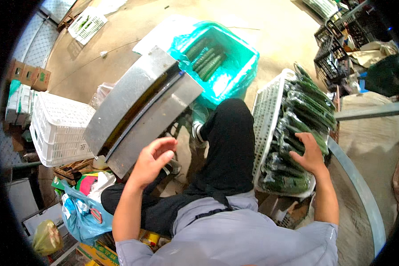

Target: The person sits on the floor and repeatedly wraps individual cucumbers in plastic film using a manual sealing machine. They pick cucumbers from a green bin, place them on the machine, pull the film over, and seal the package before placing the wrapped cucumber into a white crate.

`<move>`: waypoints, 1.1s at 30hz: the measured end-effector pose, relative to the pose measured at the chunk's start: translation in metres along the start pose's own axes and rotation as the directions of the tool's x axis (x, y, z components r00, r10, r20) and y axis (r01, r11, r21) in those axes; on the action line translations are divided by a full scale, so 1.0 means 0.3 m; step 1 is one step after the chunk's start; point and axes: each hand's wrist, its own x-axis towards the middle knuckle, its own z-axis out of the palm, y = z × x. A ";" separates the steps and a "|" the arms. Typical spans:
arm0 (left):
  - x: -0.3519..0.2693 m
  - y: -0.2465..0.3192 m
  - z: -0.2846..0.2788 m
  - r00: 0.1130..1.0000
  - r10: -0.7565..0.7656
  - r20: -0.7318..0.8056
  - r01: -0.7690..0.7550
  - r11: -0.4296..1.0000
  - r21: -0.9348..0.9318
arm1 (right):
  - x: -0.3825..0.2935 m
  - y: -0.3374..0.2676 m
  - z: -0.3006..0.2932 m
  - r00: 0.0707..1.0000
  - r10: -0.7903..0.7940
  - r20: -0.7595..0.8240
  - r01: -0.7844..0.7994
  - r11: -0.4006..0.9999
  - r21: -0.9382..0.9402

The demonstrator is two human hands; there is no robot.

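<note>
My right hand (308,153) is over a white plastic crate (269,106) heaped with plastic-wrapped cucumbers (294,124). Its thumb and fingers are spread above the wrapped pile; whether they touch it I cannot tell. My left hand (156,159) hovers by the near edge of a stainless-steel machine (163,104) with a long slot across its top. The left fingers are loosely curled, thumb apart, holding nothing. Beyond my knee stands a crate lined with a green plastic bag (249,63). Several cucumbers (207,60) lie inside it, towards its left side.
Stacked white plastic crates (63,129) stand left of the machine. A blue plastic bag (86,216) with red-handled scissors (95,215) is at lower left. Black crates (331,55) sit at upper right. A curved metal bar (359,186) runs down the right side.
</note>
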 end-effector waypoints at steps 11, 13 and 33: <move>-0.046 -0.317 -0.007 0.932 -0.364 0.006 0.328 0.847 0.419 | 1.182 -0.380 0.455 0.965 -0.259 0.038 0.201 0.826 0.526; -0.053 -0.369 -0.009 0.920 -0.391 -0.030 0.366 0.831 0.418 | 1.391 -0.405 0.640 0.981 -0.081 0.177 -0.058 0.745 0.664; 0.079 -0.533 -0.055 0.560 -0.829 -0.004 0.825 0.557 0.099 | 2.190 -0.736 1.226 0.896 0.308 0.320 -0.442 0.693 0.570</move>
